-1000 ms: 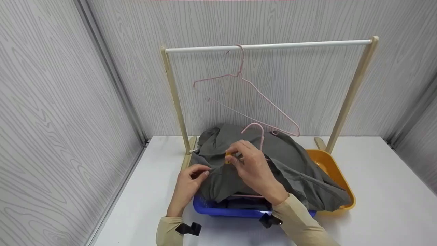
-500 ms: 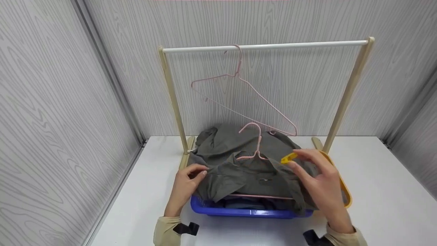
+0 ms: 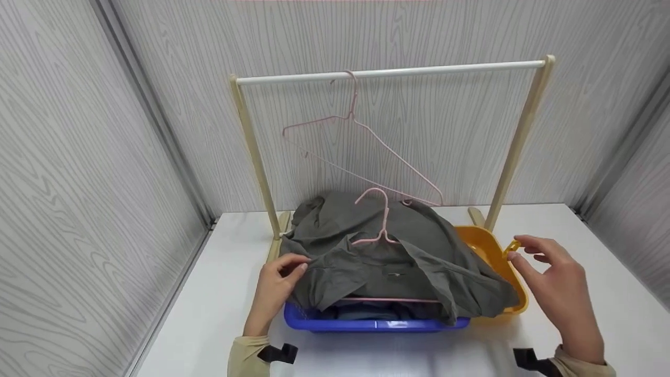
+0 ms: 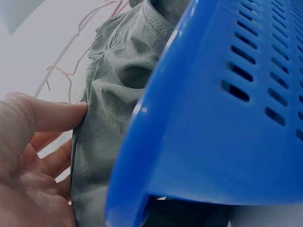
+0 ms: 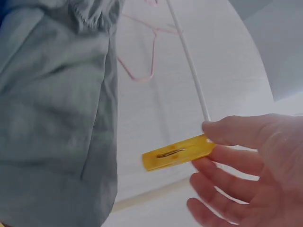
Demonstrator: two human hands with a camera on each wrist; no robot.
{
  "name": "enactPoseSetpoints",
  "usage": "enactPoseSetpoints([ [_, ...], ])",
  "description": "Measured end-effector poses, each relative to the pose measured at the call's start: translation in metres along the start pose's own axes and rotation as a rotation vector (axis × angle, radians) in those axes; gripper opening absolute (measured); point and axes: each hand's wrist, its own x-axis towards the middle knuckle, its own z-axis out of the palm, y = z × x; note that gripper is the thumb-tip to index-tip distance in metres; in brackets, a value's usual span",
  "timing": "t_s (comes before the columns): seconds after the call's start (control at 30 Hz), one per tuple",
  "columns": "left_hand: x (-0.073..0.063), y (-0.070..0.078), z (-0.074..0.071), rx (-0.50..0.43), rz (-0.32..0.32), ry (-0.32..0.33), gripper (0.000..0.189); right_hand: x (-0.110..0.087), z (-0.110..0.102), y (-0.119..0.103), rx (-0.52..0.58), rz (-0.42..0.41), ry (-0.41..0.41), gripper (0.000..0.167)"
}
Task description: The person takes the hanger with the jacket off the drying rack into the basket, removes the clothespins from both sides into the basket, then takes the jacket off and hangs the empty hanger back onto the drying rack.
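My right hand point(image 3: 562, 283) pinches a yellow clothespin point(image 3: 511, 249) between thumb and fingers, to the right of the yellow basket. In the right wrist view the clothespin point(image 5: 177, 152) shows its metal spring. My left hand point(image 3: 275, 280) pinches the left edge of a dark grey garment point(image 3: 419, 230); the left wrist view shows its thumb against the cloth point(image 4: 104, 123). A pink hanger point(image 3: 385, 217) lies partly inside the garment, with its hook sticking up and its lower bar showing at the front. The garment is draped over the blue basket point(image 3: 377, 325) and part of the yellow basket.
Behind the baskets stands a rack with a white rail point(image 3: 419, 70) and wooden posts point(image 3: 515, 152). A second pink hanger point(image 3: 398, 157) hangs on the rail, bare. The yellow basket point(image 3: 489, 238) sits at the right. More dark cloth point(image 3: 377, 310) shows inside the blue basket.
My right hand has moved from over the garment's collar area out to the right, carrying the yellow clothespin. The hanger's neck came into sight. My left hand stays at the garment's edge.
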Motion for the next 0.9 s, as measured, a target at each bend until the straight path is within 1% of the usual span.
enactPoseSetpoints([
  [0.03, 0.000, -0.003, 0.000, -0.003, -0.008, 0.005, 0.011, 0.001, 0.000, 0.003, -0.020, 0.011, -0.033, 0.032],
  [0.1, 0.001, -0.014, 0.000, -0.007, -0.008, 0.015, 0.011, 0.003, 0.000, 0.008, -0.050, 0.033, -0.087, 0.033],
  [0.2, 0.004, -0.029, 0.001, -0.016, -0.004, 0.018, 0.011, 0.003, 0.000, 0.017, -0.077, 0.065, -0.129, 0.034],
  [0.3, 0.006, -0.030, 0.002, -0.007, -0.010, 0.012, 0.011, 0.003, 0.002, 0.025, -0.088, 0.094, -0.154, 0.034],
  [0.43, 0.006, -0.029, 0.004, -0.003, -0.016, 0.010, 0.012, 0.003, 0.005, 0.035, -0.075, 0.134, -0.196, 0.035],
  [0.47, 0.007, -0.035, 0.004, -0.007, -0.018, 0.011, 0.012, 0.003, 0.006, 0.036, -0.075, 0.145, -0.206, 0.036],
  [0.63, 0.007, -0.036, 0.003, -0.015, -0.008, 0.009, 0.010, 0.006, 0.010, 0.038, -0.088, 0.190, -0.230, 0.039],
  [0.73, 0.007, -0.036, 0.003, -0.011, 0.001, 0.007, 0.009, 0.006, 0.011, 0.034, -0.084, 0.174, -0.216, 0.040],
  [0.9, 0.007, -0.038, 0.002, -0.019, 0.017, 0.005, 0.010, 0.003, 0.018, 0.018, -0.063, 0.074, -0.158, 0.036],
])
